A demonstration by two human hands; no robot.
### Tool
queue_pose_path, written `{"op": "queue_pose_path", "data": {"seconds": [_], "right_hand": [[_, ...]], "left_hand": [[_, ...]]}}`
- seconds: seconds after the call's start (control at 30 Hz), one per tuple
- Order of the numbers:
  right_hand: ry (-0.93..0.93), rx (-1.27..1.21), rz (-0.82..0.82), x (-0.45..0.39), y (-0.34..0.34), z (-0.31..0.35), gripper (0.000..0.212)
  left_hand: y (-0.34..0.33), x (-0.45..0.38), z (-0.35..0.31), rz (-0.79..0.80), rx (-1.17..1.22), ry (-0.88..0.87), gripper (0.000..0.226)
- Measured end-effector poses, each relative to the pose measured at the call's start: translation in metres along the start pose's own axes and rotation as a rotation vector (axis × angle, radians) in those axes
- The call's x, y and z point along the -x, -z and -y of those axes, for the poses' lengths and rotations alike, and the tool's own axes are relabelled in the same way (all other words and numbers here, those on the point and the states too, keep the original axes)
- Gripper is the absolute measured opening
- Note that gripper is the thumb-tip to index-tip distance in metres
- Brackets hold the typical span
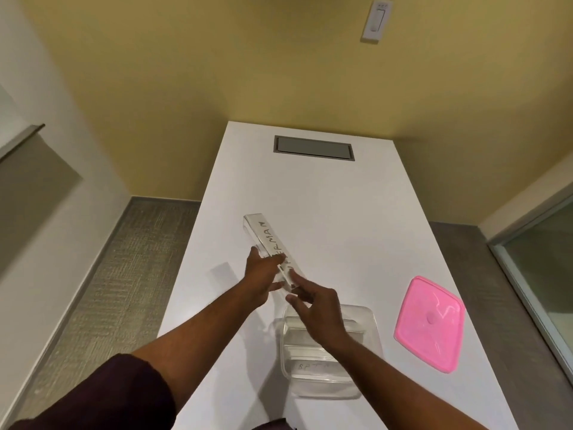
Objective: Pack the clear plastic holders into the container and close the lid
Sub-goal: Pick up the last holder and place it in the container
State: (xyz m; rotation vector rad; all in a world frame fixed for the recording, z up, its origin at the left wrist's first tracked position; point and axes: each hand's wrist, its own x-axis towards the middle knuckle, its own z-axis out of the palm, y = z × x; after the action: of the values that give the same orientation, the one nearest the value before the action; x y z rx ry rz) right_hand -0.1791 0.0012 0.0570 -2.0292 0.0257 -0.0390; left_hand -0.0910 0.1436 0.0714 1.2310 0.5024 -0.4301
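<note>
A long clear plastic holder with handwritten letters lies slanted over the white table. My left hand grips it from the left near its middle. My right hand pinches its near end with thumb and fingers. Just below my right hand stands the clear open container, and at least one other clear holder lies inside it. The pink lid lies flat on the table to the right of the container.
A grey recessed hatch sits at the far end of the table. The table's left edge drops to grey carpet. A glass panel stands at the right, a yellow wall behind.
</note>
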Motion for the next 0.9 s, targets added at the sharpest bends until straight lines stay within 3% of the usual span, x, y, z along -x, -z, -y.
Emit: {"op": "queue_pose_path", "data": {"seconds": [0.07,0.13,0.37,0.53,0.6,0.73,0.8,0.9], "right_hand": [[-0.004,0.054,0.152,0.002,0.006,-0.003,0.058],[-0.027,0.128,0.191,0.000,0.015,-0.004,0.051],[0.087,0.218,-0.073,-0.029,0.051,-0.002,0.026],[0.342,0.447,-0.077,-0.053,0.081,0.002,0.038],[0.423,0.592,-0.003,-0.060,0.092,0.003,0.051],[0.380,0.831,0.363,-0.067,0.108,0.003,0.073],[0.302,0.881,0.453,-0.066,0.111,0.002,0.067],[0.272,0.886,0.429,-0.063,0.115,-0.001,0.051]], "left_hand": [[0.003,-0.002,-0.004,0.017,-0.097,-0.028,0.044],[0.007,-0.007,-0.007,0.028,-0.258,-0.083,0.057],[0.013,-0.008,-0.012,0.088,-0.605,-0.221,0.077],[0.010,-0.007,-0.007,0.270,-0.851,-0.276,0.065],[0.007,-0.006,-0.007,0.334,-0.953,-0.308,0.061],[-0.005,-0.002,-0.012,0.426,-1.047,-0.331,0.059],[-0.009,-0.002,-0.014,0.472,-1.055,-0.317,0.057],[-0.012,-0.002,-0.012,0.538,-1.073,-0.288,0.055]]}}
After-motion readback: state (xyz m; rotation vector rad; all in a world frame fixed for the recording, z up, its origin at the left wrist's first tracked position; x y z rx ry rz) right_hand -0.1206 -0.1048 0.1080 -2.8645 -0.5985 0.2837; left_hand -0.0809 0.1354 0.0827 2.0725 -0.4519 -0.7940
